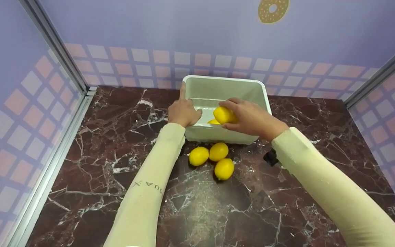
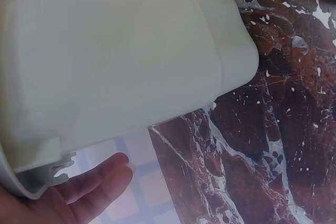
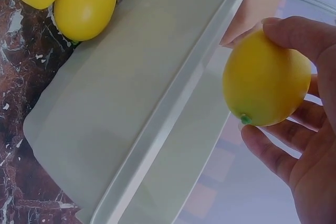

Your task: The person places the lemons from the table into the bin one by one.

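Observation:
In the head view a white plastic bin [image 1: 222, 133] stands on the marbled table. My right hand [image 1: 252, 116] holds a lemon [image 1: 224, 115] over the bin's near edge, thumb on one side and fingers on the other; the right wrist view shows this lemon [image 3: 266, 80] with its green stem end. Part of another lemon [image 1: 213, 121] shows inside the bin. My left hand [image 1: 184, 111] grips the bin's near left corner, index finger stretched along the rim. Its fingers [image 2: 102, 182] reach around the outside, below the rim, in the left wrist view.
Three lemons lie close together in front of the bin: a left one [image 1: 199, 156], an upper one [image 1: 218, 151] and a nearer one [image 1: 224, 169]. A tiled purple wall [image 1: 170, 27] rises behind the bin, and side panels flank the marbled table [image 1: 115, 144].

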Available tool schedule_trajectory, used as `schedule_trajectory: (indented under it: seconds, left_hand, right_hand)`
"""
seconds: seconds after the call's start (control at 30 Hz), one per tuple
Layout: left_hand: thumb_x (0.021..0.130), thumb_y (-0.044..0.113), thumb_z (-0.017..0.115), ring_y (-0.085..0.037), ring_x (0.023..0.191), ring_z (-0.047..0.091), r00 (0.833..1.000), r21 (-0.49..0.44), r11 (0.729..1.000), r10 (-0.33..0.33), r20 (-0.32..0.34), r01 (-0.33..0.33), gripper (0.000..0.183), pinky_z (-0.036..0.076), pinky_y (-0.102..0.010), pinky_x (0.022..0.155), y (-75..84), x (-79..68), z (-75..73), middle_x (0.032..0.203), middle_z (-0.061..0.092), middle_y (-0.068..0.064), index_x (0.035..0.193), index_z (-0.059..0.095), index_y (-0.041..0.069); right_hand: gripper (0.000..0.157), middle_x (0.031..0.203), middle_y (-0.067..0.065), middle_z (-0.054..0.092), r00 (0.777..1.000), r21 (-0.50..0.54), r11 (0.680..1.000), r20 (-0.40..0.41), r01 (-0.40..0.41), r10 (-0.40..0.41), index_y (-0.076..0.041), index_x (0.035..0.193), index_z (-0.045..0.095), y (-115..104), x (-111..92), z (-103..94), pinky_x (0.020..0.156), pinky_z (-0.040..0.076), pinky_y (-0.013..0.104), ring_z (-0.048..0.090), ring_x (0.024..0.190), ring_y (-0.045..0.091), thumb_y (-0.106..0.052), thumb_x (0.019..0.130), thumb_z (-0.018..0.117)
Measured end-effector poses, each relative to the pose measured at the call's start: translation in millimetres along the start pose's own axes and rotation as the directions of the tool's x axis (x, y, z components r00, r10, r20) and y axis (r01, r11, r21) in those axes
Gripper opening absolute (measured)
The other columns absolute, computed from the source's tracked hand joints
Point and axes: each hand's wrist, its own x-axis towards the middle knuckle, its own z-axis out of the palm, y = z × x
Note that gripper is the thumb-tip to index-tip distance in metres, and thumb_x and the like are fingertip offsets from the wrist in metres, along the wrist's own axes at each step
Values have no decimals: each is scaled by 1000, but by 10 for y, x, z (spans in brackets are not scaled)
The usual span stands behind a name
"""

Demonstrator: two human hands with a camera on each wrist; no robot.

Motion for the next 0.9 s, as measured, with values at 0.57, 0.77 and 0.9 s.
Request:
schedule_trajectory:
  seconds: [0.57,0.77,0.9]
  left_hand:
    - [87,46,56,-33,92,64,1000,7,1000,4,4,-4,57,54,-48,76,-3,-8,-1,165,-5,0,127,64,6]
    - [87,46,56,-32,93,64,1000,6,1000,7,-1,-7,57,54,-48,76,-4,-14,-8,165,-5,0,128,63,6]
    - [87,45,56,-32,91,64,1000,8,1000,6,-5,-6,58,54,-47,75,-3,-12,-5,165,-5,0,129,62,6]
  right_hand:
    - [60,132,13,57,1000,-10,1000,0,-5,5,-12,136,52,34,74,-25,92,50,44,62,101,30,-35,84,73]
    - [59,132,14,57,1000,-11,1000,5,-16,16,-12,136,52,57,110,-54,92,50,46,61,103,31,-35,85,72]
    - [59,132,14,57,1000,-17,1000,4,-16,16,-12,136,52,78,130,-49,91,50,46,61,103,31,-36,85,72]
